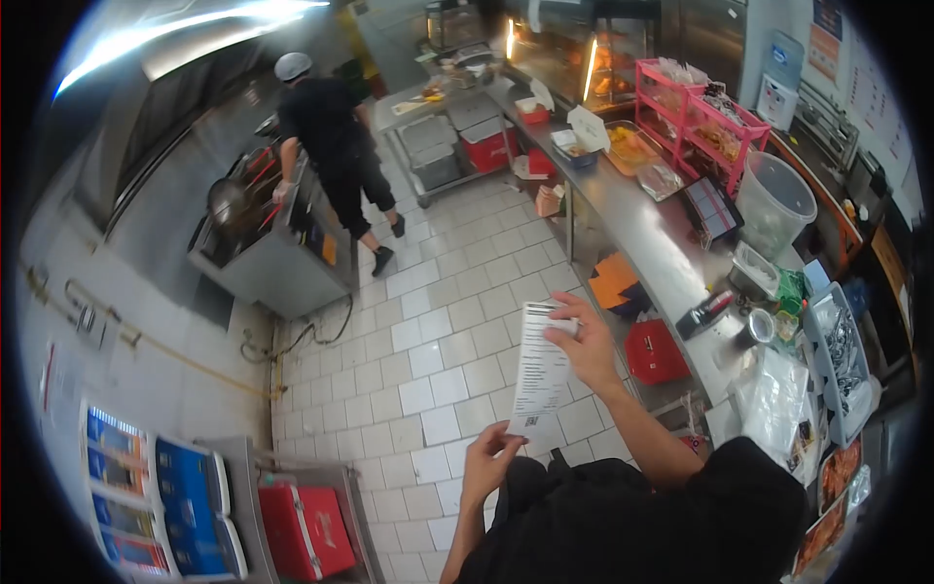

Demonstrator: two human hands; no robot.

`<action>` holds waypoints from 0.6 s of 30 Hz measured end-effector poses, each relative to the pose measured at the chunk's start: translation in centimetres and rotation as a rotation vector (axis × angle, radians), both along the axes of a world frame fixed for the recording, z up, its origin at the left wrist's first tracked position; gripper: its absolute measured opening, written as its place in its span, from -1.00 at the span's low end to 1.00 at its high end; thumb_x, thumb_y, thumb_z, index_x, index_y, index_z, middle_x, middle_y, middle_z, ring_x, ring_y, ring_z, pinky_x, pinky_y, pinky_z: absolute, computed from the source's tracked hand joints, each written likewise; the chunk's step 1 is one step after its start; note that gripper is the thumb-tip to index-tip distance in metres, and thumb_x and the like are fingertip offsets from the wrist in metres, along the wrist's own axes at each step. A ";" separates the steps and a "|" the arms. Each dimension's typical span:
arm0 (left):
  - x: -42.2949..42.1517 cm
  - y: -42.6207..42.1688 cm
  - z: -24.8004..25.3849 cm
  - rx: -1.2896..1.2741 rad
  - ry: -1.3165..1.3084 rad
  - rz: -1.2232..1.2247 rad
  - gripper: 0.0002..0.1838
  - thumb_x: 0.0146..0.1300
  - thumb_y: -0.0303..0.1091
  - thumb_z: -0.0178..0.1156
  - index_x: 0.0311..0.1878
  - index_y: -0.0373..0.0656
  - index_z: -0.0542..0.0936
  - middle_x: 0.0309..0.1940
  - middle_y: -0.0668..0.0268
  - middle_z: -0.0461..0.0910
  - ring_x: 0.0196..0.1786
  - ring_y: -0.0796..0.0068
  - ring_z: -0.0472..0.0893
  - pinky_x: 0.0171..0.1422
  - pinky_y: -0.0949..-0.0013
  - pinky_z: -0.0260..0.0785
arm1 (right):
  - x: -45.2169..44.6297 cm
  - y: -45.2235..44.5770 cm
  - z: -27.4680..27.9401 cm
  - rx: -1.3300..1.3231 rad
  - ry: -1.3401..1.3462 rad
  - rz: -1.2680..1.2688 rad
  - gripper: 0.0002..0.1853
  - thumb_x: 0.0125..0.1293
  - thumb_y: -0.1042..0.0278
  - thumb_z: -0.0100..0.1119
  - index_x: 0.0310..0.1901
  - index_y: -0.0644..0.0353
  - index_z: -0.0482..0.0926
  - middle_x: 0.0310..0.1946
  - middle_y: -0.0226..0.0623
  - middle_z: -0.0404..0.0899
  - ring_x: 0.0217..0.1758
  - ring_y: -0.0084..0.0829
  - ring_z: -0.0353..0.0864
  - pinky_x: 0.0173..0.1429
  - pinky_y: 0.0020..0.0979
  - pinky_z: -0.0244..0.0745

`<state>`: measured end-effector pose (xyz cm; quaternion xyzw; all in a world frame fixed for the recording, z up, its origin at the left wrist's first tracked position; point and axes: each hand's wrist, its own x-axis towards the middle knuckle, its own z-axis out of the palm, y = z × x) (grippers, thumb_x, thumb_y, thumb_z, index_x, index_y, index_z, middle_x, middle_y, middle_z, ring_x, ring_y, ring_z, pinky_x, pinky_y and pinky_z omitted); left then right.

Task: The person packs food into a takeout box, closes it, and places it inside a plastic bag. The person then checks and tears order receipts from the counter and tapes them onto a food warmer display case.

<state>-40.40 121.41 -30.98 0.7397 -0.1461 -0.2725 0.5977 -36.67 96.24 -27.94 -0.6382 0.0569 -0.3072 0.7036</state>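
Observation:
A long white printed receipt (pixel 541 375) is stretched between my two hands in front of my body. Lines of text run down it, with a small square code near the lower end. My right hand (pixel 582 341) pinches its upper right edge between thumb and fingers. At the bottom left corner, my left hand (pixel 489 457) grips the paper between thumb and fingertips. Below the receipt are my dark clothes and the tiled floor (pixel 409 389). To the right of my right hand, a red box (pixel 654 352) sits under the steel counter (pixel 637 234).
A co-worker (pixel 326 136) in dark clothes and a cap stands at the cooking station (pixel 277 263) on the left. Along the right counter are pink baskets (pixel 696 112), a tablet (pixel 710 209) and a clear bucket (pixel 775 200). A red case (pixel 306 530) is at lower left.

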 end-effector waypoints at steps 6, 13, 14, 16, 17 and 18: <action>18.6 0.4 -5.2 -0.046 -0.039 0.273 -0.75 0.33 -0.53 0.21 0.07 -0.31 0.55 -0.19 0.22 0.66 -0.07 0.47 0.64 0.11 0.42 0.48 | 21.3 -5.8 -0.1 -0.210 -0.128 -0.092 -0.76 0.25 0.71 0.15 -0.07 0.27 0.51 0.28 -0.16 0.36 0.09 -0.52 0.52 -0.02 -0.58 0.50; 46.5 -8.2 -0.4 -0.090 -0.206 0.274 -0.73 0.43 -0.40 0.09 0.08 -0.37 0.53 -0.13 0.15 0.67 -0.02 0.38 0.64 0.17 0.35 0.44 | 40.8 -12.5 2.2 -0.217 -0.270 -0.191 -0.62 0.25 0.66 0.20 0.09 0.22 0.44 0.31 -0.09 0.34 0.28 -0.30 0.42 0.20 -0.39 0.46; 50.6 -11.1 0.8 -0.126 -0.265 0.171 -0.71 0.43 -0.40 0.09 0.12 -0.35 0.51 -0.09 0.15 0.66 0.02 0.37 0.63 0.19 0.34 0.42 | 42.6 -13.9 2.5 -0.223 -0.270 -0.213 -0.62 0.25 0.66 0.20 0.09 0.22 0.44 0.31 -0.09 0.34 0.28 -0.30 0.42 0.20 -0.39 0.46; 59.0 -18.7 5.0 -0.192 -0.368 -0.019 -0.67 0.41 -0.42 0.09 0.19 -0.31 0.47 -0.04 0.16 0.65 0.07 0.37 0.60 0.23 0.32 0.40 | 46.6 -17.2 3.1 -0.239 -0.247 -0.252 -0.57 0.24 0.67 0.20 0.14 0.24 0.40 0.33 -0.02 0.29 0.33 -0.24 0.38 0.28 -0.35 0.39; 62.2 -22.8 7.3 -0.226 -0.410 -0.105 -0.65 0.40 -0.43 0.10 0.22 -0.28 0.46 -0.02 0.17 0.64 0.09 0.37 0.59 0.25 0.32 0.39 | 48.5 -18.9 3.3 -0.246 -0.258 -0.275 -0.57 0.24 0.67 0.20 0.14 0.24 0.40 0.33 -0.02 0.29 0.33 -0.24 0.38 0.28 -0.35 0.39; 64.9 -26.9 9.3 -0.251 -0.412 -0.174 -0.63 0.39 -0.44 0.11 0.24 -0.25 0.45 -0.04 0.17 0.65 0.07 0.39 0.60 0.23 0.33 0.40 | 50.2 -20.8 3.4 -0.308 -0.237 -0.309 -0.56 0.23 0.67 0.21 0.15 0.23 0.39 0.35 -0.02 0.28 0.35 -0.21 0.37 0.31 -0.33 0.37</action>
